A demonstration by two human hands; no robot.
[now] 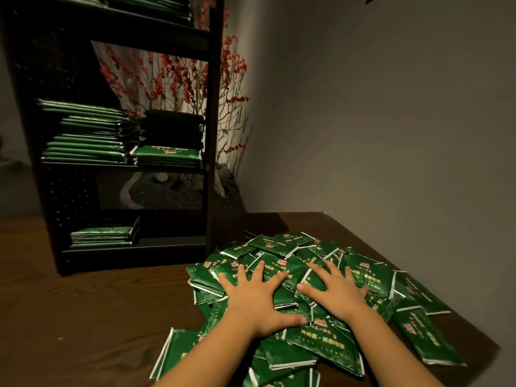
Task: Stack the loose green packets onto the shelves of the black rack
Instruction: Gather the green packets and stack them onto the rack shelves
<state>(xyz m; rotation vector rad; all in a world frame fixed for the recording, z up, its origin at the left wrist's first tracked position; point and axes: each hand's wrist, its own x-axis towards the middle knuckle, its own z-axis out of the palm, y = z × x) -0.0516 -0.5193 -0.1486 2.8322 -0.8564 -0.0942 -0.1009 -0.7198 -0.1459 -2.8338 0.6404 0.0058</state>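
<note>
Both hands [252, 298] flat on packets [332, 342], rack [210, 135] beside

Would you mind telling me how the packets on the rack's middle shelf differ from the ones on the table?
The middle-shelf packets lie flat in tidy stacks, while the table packets sprawl in a loose, overlapping pile at mixed angles. Nothing touches the shelf stacks; the left hand and right hand rest spread on the pile. Both groups look like the same green packets with white edges.

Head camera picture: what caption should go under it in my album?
Both hands, left hand and right hand, press flat on a pile of green packets beside the half-filled black rack.
</note>
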